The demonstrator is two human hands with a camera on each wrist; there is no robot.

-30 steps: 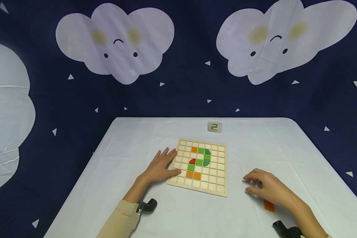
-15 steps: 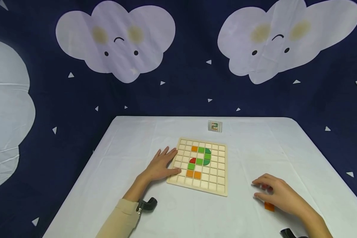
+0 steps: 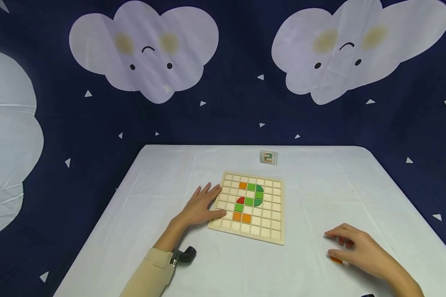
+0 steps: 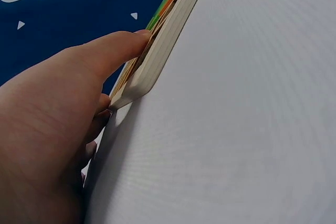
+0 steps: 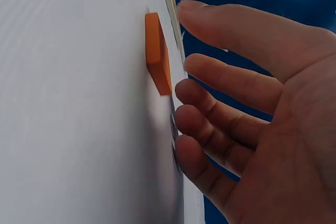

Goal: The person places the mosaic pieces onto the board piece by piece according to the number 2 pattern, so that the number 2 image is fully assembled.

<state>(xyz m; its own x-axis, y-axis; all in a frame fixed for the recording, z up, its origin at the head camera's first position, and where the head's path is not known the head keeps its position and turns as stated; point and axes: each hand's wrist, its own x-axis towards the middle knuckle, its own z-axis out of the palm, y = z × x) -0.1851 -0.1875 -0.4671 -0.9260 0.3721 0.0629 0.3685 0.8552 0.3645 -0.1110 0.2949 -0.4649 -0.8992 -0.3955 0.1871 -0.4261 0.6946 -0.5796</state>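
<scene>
The left hand [image 3: 200, 208] lies flat against the left edge of the wooden board [image 3: 271, 237], fingers straight, thumb touching the board's near left corner; the left wrist view shows that thumb pressed on the rim; on the board a figure of green, orange and red tiles [image 3: 248, 201] sits in the middle squares. To the right of the board and nearer the person, the right hand [image 3: 360, 249] hovers low over the white table [image 3: 163, 185], fingers spread and loosely bent, holding nothing; an orange tile [image 3: 335, 260] lies on the cloth just beneath the fingertips, and the right wrist view shows a gap between tile and fingers [image 5: 220, 72]. Beyond the board's far edge a small card [image 3: 268, 157] stands, well apart from both hands.
</scene>
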